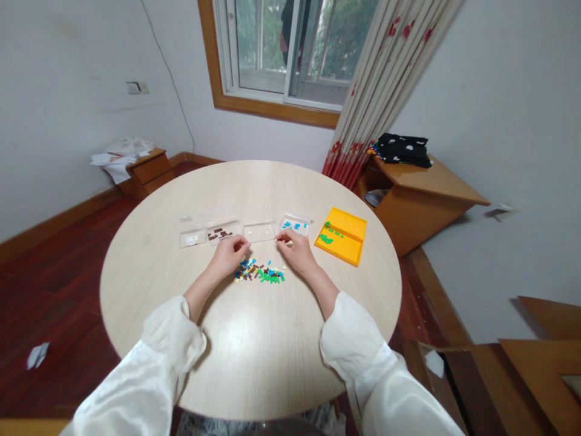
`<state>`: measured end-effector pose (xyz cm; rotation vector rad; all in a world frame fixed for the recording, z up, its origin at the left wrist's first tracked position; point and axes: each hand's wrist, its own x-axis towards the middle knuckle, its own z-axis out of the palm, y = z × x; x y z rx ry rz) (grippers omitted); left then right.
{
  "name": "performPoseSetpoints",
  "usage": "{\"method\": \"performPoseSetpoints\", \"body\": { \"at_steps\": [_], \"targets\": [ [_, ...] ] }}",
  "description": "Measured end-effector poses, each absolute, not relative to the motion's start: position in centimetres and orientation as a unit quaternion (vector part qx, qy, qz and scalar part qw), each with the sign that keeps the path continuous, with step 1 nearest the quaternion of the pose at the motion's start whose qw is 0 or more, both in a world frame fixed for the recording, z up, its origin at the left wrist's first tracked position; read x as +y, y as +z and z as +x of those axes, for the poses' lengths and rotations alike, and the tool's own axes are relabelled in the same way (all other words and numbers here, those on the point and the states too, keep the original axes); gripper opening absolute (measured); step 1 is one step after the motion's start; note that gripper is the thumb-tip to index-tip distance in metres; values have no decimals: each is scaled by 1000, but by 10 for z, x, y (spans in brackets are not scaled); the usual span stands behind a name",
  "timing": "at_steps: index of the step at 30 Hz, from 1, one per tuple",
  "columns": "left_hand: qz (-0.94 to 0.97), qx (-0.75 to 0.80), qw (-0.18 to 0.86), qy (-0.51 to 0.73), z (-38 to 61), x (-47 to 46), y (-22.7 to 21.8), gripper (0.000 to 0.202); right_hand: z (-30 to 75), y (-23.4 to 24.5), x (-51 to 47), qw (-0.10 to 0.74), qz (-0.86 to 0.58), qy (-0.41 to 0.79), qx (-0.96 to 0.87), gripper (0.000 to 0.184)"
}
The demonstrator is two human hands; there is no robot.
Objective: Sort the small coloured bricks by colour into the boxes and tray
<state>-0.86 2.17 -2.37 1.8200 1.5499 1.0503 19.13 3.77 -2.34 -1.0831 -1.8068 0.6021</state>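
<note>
A small heap of tiny coloured pieces (259, 273), green, blue, brown and yellow, lies on the round pale wooden table (249, 339). My left hand (229, 254) hovers just left of and above the heap, fingers curled and pinched at the tips. My right hand (295, 249) sits to the heap's right, fingers pinched near a clear tray (258, 231). What either pinch holds is too small to see. Behind the hands stand a clear tray with brown pieces (222, 231), a clear tray with blue pieces (295, 224) and a yellow tray with green pieces (342, 235).
Another clear tray (191, 237) with a pale piece sits at the left of the row. A low wooden cabinet (422, 200) with dark cloth on it stands to the right, beside a curtain (381, 91). A small drawer unit with papers (145, 169) is at the far left.
</note>
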Motion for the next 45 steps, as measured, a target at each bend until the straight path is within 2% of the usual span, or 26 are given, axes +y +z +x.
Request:
{"method": "performPoseSetpoints", "body": {
  "at_steps": [12,21,35,39,45],
  "targets": [
    [674,569,265,389,-8,20,-22,18,190,-23,37,453,-431,209,-752,5],
    [675,571,264,386,-8,19,-20,17,192,-24,39,435,-447,181,-761,12],
    [677,569,264,385,-8,19,-20,19,190,-27,40,426,-451,188,-762,12],
    [677,570,264,385,-7,19,-20,19,185,-31,42,440,-453,190,-751,19],
    [676,569,262,388,-6,20,-19,19,172,-35,41,410,-434,164,-785,45]
  ]
}}
